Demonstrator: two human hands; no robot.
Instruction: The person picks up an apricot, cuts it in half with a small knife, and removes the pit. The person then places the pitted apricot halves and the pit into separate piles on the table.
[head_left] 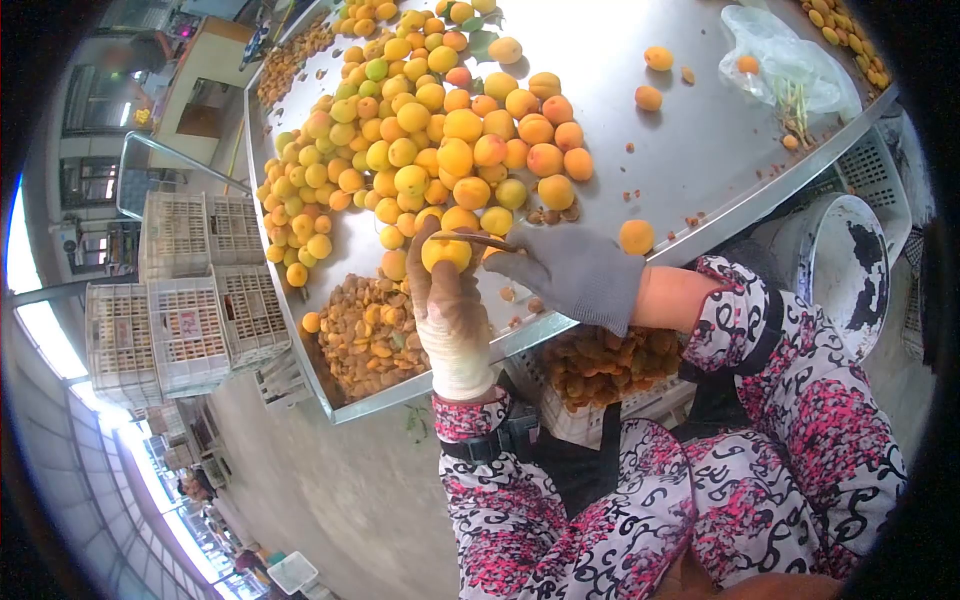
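Note:
My left hand (446, 318), in a white glove stained brown over the fingers, is closed around a yellow apricot (447, 258). My right hand (578, 272), in a grey glove, grips a thin knife (476, 239) whose narrow blade lies across the top of that fruit. Both hands are over the near edge of a metal table (610, 190). Just beyond them spreads a big heap of whole apricots (410, 150), and one loose apricot (636, 237) lies right of my right hand. Left of my left hand is a pile of brown apricot pits (365, 335).
Under the table edge stands a crate with orange-brown halves (610, 365). A white bucket (845, 270) with dark stains is at the right. A clear plastic bag (785, 60) lies on the table's far right. Stacked white crates (185, 325) stand at the left.

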